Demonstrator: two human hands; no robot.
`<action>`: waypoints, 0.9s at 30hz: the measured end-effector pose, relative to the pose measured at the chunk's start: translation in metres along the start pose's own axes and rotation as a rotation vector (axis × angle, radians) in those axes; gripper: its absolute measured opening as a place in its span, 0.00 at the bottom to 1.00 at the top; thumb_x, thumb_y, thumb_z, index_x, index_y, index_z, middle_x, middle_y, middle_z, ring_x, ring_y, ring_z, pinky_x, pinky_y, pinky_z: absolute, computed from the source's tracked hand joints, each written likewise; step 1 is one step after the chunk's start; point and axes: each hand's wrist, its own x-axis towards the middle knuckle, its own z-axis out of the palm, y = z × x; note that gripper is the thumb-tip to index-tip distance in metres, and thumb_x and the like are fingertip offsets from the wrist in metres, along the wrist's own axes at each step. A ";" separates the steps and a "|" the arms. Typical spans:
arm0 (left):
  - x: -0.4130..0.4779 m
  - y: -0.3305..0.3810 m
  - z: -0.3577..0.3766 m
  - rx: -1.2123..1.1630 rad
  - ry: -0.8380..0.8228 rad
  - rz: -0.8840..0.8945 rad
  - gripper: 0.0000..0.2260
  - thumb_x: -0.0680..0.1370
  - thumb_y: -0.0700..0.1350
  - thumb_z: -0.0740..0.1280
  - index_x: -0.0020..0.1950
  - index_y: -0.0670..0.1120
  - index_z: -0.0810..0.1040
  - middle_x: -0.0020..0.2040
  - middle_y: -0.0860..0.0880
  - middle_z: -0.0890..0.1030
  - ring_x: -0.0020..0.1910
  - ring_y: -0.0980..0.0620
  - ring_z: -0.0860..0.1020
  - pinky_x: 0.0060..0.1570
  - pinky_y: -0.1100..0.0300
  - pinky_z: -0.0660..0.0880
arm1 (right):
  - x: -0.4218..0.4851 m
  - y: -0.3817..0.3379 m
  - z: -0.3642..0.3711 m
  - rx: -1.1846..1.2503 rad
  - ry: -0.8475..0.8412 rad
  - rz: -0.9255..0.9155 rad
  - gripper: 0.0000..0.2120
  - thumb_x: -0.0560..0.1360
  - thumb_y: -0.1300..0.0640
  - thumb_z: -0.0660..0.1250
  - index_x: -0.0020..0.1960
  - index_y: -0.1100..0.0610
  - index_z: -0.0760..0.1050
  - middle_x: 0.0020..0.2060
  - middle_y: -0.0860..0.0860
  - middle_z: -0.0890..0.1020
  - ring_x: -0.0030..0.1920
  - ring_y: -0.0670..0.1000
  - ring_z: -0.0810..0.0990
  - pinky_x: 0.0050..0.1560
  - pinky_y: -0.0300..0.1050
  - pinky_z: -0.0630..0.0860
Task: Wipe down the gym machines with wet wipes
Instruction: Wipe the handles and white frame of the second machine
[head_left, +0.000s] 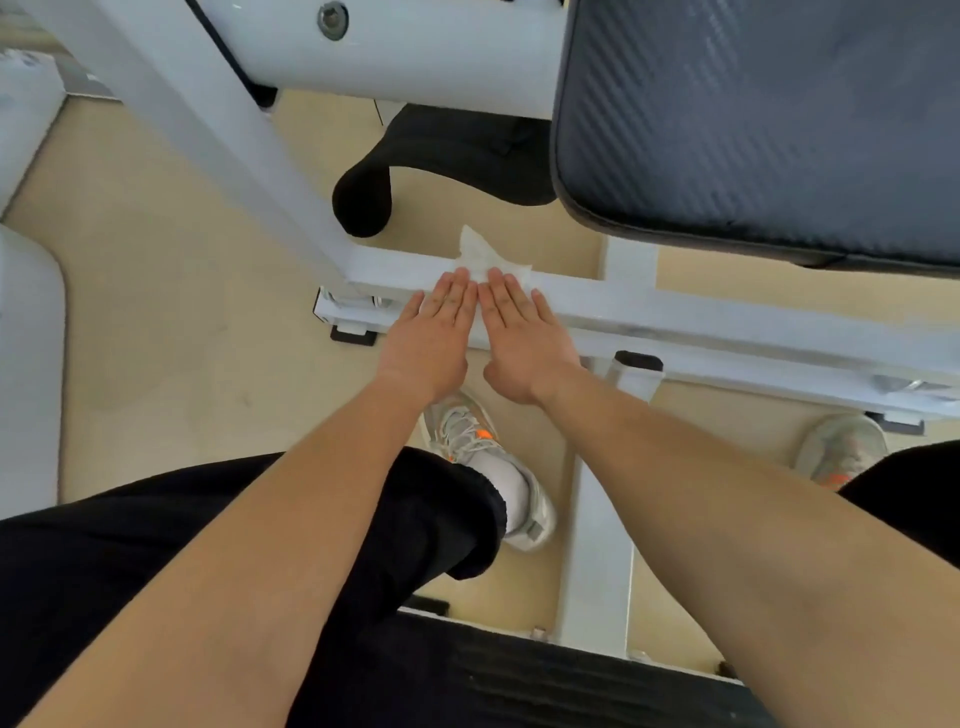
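A white wet wipe (480, 254) lies on the low white steel bar (701, 322) of a gym machine, one corner sticking up past the bar's far edge. My left hand (434, 332) and my right hand (519, 338) lie side by side, flat, fingers straight, pressing the wipe onto the bar. Most of the wipe is hidden under my fingers.
A dark padded seat (753, 124) overhangs the bar at upper right. A slanted white frame post (234, 156) rises at left, with a black foam roller (363, 197) behind it. My shoes (493, 467) stand on the beige floor; a black ribbed footplate (545, 686) lies below.
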 end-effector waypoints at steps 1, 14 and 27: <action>0.001 0.004 -0.002 0.008 -0.003 0.021 0.35 0.81 0.45 0.56 0.81 0.44 0.37 0.81 0.46 0.36 0.81 0.49 0.38 0.79 0.49 0.43 | -0.005 0.003 0.003 0.003 0.008 0.021 0.42 0.78 0.51 0.57 0.80 0.57 0.32 0.79 0.53 0.31 0.79 0.52 0.32 0.79 0.54 0.37; 0.022 0.104 -0.028 0.005 -0.055 0.187 0.35 0.80 0.42 0.55 0.81 0.45 0.36 0.81 0.47 0.35 0.81 0.50 0.38 0.79 0.50 0.41 | -0.070 0.088 0.023 0.069 0.047 0.203 0.39 0.79 0.54 0.54 0.80 0.57 0.33 0.79 0.52 0.33 0.79 0.52 0.33 0.79 0.55 0.38; 0.039 0.224 -0.051 0.033 -0.067 0.246 0.35 0.82 0.46 0.57 0.81 0.44 0.36 0.81 0.45 0.36 0.81 0.48 0.38 0.79 0.49 0.43 | -0.131 0.182 0.038 0.109 0.053 0.336 0.41 0.79 0.52 0.57 0.80 0.56 0.32 0.79 0.52 0.33 0.79 0.51 0.33 0.79 0.57 0.39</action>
